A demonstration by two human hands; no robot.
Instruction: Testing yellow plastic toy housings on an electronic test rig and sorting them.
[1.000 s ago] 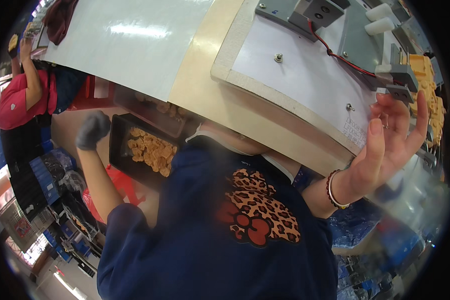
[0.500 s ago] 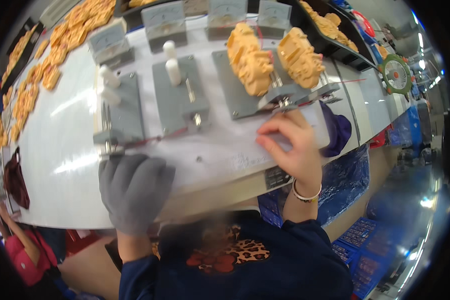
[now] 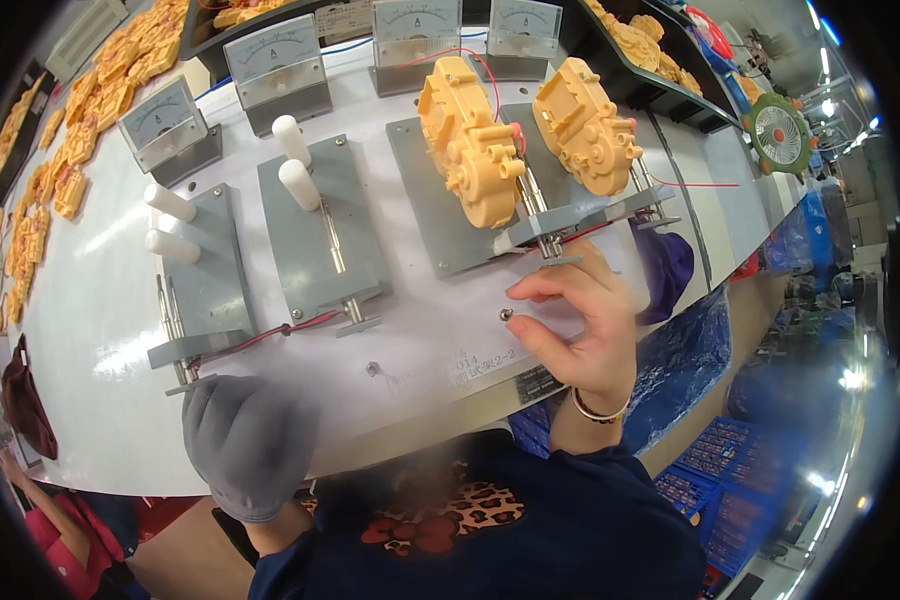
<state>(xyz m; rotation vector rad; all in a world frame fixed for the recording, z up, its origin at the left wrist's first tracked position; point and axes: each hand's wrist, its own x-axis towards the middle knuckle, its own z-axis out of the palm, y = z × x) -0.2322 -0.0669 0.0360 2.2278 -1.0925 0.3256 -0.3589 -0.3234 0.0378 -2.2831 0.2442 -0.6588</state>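
My left hand (image 3: 245, 440), in a grey glove, is curled closed just below the metal end of the leftmost test fixture (image 3: 210, 290); its fingertips are hidden. Bare and with a bracelet at the wrist, my right hand (image 3: 590, 325) has thumb and forefinger apart, nothing visible between them. Its other fingers reach up beside the metal push plate of the right-hand fixture (image 3: 440, 245). An orange-yellow plastic gearbox (image 3: 470, 150) sits on that fixture, tilted, near its metal pins. A second gearbox (image 3: 585, 130) is mounted to its right. The second fixture (image 3: 310, 230) bears two white posts and no gearbox.
Several analog meters (image 3: 275, 65) stand behind the fixtures. Many gearboxes (image 3: 45, 215) lie along the table's left side, and a black bin (image 3: 660, 95) holds more at the back right. A purple cloth (image 3: 670, 265) and green fan (image 3: 780, 135) are on the right.
The view has shifted, so the fixtures appear lower and further left. My right thumb and forefinger have spread apart. My left hand stays curled near the leftmost fixture.
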